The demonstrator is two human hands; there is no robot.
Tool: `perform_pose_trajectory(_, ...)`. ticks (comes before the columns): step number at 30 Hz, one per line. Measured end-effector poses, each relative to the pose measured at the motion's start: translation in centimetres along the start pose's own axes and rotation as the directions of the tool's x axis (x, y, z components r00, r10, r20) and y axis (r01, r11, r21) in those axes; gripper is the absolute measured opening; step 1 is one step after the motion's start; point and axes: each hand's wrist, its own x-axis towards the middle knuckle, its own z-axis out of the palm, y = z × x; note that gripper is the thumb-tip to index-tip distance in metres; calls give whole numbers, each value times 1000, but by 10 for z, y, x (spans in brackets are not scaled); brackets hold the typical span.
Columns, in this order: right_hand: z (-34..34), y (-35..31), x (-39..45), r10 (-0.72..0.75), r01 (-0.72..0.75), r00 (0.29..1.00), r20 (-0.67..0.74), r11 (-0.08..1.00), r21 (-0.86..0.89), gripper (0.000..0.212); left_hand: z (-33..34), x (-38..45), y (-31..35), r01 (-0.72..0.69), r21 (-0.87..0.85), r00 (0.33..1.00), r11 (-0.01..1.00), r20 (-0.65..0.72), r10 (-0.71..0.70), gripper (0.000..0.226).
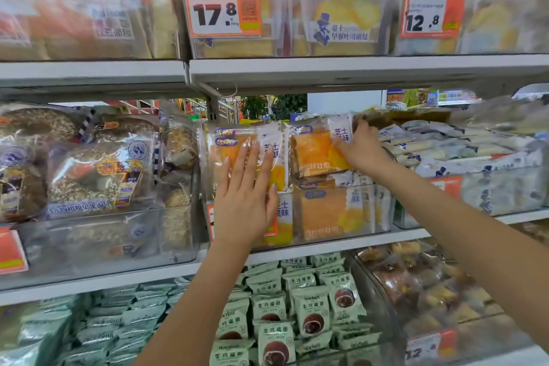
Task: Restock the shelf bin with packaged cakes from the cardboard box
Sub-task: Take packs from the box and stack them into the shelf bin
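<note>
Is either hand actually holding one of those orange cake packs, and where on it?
The right hand grips the right orange pack at its upper right edge, by the white strip. The left hand holds nothing; its straight fingers press flat on the left pack.

The clear shelf bin (341, 211) sits mid-shelf, cake packs (315, 151) stacked in it. Bagel bags (98, 175) lie to its left, wrapped rolls (463, 151) to its right. Price tags (222, 9) hang on the shelf above; small snack packs (309, 306) fill the shelf below.
</note>
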Motion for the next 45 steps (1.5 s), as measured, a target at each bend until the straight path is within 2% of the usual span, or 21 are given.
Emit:
perform_pose_trajectory(2, -6, -3, -9, -30, 30, 999, -45, 1000, -10, 74, -4, 2, 0, 5, -12, 1000, 1000, -2, -5, 55)
perform_pose_trajectory(4, -16, -3, -33, -118, 121, 985, -127, 992, 20, 70, -13, -3, 5, 2, -18, 999, 1000, -37, -3, 54)
perform_pose_trajectory(7, -22, 9, -95, -311, 348, 913, -263, 932, 105, 52, -22, -48, 28, -150, -44, 984, 988, -99, 145, 51)
perform_pose_trajectory(9, -13, 28, -148, -403, 461, 861, -309, 875, 144, 37, -25, -96, 54, -227, -160, 973, 961, -86, 215, 44)
perform_pose_trajectory(11, 10, 59, -203, -421, 471, 867, -267, 867, 165, 25, -27, -145, 80, -212, -308, 973, 927, 27, 231, 33)
perform_pose_trajectory(13, 44, 99, -262, -340, 357, 932, -123, 917, 178, 21, -26, -193, 100, -123, -418, 940, 900, 241, 240, 27)
perform_pose_trajectory(14, 61, 119, -292, -282, 281, 959, -20, 947, 157, 25, -25, -218, 109, -55, -453, 902, 890, 360, 239, 26)
perform_pose_trajectory(16, 94, 162, -346, -133, 129, 958, 256, 991, 29, 29, -26, -267, 123, 88, -455, 765, 886, 601, 232, 30)
perform_pose_trajectory(17, 108, 183, -368, -42, 84, 910, 413, 993, -83, 29, -27, -291, 128, 147, -409, 648, 900, 728, 225, 35)
perform_pose_trajectory(18, 121, 203, -385, 37, 77, 838, 544, 980, -186, 32, -27, -315, 131, 202, -345, 518, 916, 832, 200, 41)
perform_pose_trajectory(19, 134, 224, -398, 102, 81, 764, 637, 964, -251, 37, -23, -342, 132, 228, -286, 431, 931, 887, 167, 45)
perform_pose_trajectory(21, 161, 258, -412, 263, 84, 601, 755, 918, -387, 49, -21, -390, 131, 276, -201, 310, 940, 944, 111, 49)
perform_pose_trajectory(23, 185, 285, -423, 462, 75, 459, 759, 831, -552, 61, -29, -436, 129, 351, -98, 147, 931, 988, 48, 50)
perform_pose_trajectory(25, 208, 309, -435, 599, 27, 388, 700, 752, -659, 66, -38, -482, 125, 430, 27, -16, 902, 1000, -23, 54)
perform_pose_trajectory(28, 242, 330, -451, 683, 18, 375, 627, 671, -741, 66, -51, -531, 119, 471, 156, -221, 868, 974, -55, 59)
perform_pose_trajectory(30, 259, 334, -464, 724, 96, 384, 572, 586, -805, 70, -55, -545, 116, 501, 205, -294, 841, 954, -58, 58)
perform_pose_trajectory(35, 280, 344, -485, 692, 317, 499, 521, 414, -853, 76, -46, -549, 112, 564, 202, -271, 801, 961, -51, 55)
perform_pose_trajectory(39, 277, 358, -497, 632, 547, 512, 581, 282, -788, 85, -43, -551, 108, 617, 268, -276, 740, 954, -116, 57)
perform_pose_trajectory(41, 273, 364, -509, 607, 609, 518, 603, 234, -758, 92, -43, -553, 108, 634, 286, -283, 719, 950, -129, 56)
perform_pose_trajectory(43, 267, 363, -522, 625, 584, 501, 599, 267, -767, 101, -43, -554, 109, 649, 300, -293, 699, 947, -134, 57)
perform_pose_trajectory(45, 264, 359, -533, 612, 523, 476, 632, 381, -762, 100, -42, -554, 111, 660, 315, -305, 682, 942, -140, 57)
